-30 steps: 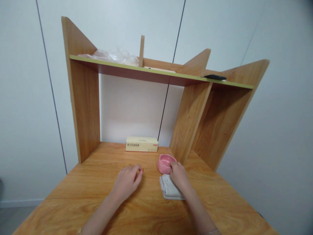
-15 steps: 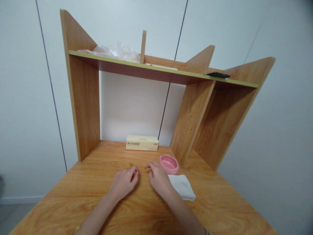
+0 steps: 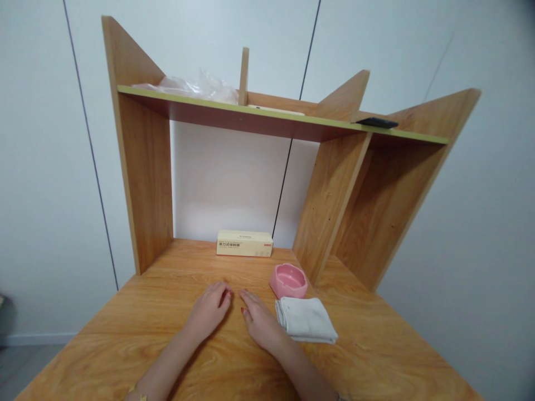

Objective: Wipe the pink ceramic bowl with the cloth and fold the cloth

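Observation:
My left hand [image 3: 208, 312] lies palm down on the wooden desk [image 3: 125, 340], fingers stretched forward and holding nothing. My right hand [image 3: 259, 323] lies flat beside it, fingers extended, also with nothing in it. Just right of my right hand sits a folded white cloth [image 3: 307, 326], close to the hand without touching it. Behind the cloth stands a small pink bowl [image 3: 288, 280]. A cream-coloured long box [image 3: 244, 244] rests at the back of the desk against the wall.
A wooden hutch rises from the desk, with a side panel [image 3: 144, 184] at left, a divider [image 3: 328, 206] at right and a shelf [image 3: 267, 120] on top. On the shelf lie a clear plastic bag [image 3: 196, 89] and a dark flat object [image 3: 377, 122].
My right hand left the pink bowl and cloth and moved left to lie flat next to my left hand. My left hand flattened out. The cloth lies more spread than at first.

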Demonstrator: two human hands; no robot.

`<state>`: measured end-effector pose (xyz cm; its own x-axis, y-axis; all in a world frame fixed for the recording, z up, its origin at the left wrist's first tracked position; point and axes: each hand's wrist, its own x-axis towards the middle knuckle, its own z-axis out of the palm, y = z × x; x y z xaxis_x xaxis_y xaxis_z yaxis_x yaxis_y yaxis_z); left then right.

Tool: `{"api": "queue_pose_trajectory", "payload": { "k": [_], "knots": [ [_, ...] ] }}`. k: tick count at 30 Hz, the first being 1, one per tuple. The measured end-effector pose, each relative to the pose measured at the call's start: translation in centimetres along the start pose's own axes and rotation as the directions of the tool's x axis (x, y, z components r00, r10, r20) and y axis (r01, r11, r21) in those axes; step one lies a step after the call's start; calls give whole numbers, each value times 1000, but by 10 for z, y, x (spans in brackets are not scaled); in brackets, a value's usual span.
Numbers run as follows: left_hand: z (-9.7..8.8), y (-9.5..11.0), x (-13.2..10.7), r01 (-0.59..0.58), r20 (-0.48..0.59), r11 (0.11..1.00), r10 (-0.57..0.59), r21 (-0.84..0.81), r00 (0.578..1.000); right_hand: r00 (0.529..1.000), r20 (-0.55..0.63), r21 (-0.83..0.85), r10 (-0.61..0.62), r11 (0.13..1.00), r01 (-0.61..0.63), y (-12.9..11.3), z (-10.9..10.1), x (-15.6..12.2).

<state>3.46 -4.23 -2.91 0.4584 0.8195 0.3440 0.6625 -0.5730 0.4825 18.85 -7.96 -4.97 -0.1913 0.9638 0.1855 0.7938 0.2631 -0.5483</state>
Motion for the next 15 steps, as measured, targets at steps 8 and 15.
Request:
{"api": "queue_pose_trajectory", "payload": {
  "k": [8,15],
  "knots": [
    [2,-6,3,147,120,989,-150,30,981,999,30,-20,24,1000,-24,1,-2,-2],
    [2,-7,1,175,161,978,-192,115,968,994,97,-46,46,998,-41,-6,-8,-5]
  ]
}}
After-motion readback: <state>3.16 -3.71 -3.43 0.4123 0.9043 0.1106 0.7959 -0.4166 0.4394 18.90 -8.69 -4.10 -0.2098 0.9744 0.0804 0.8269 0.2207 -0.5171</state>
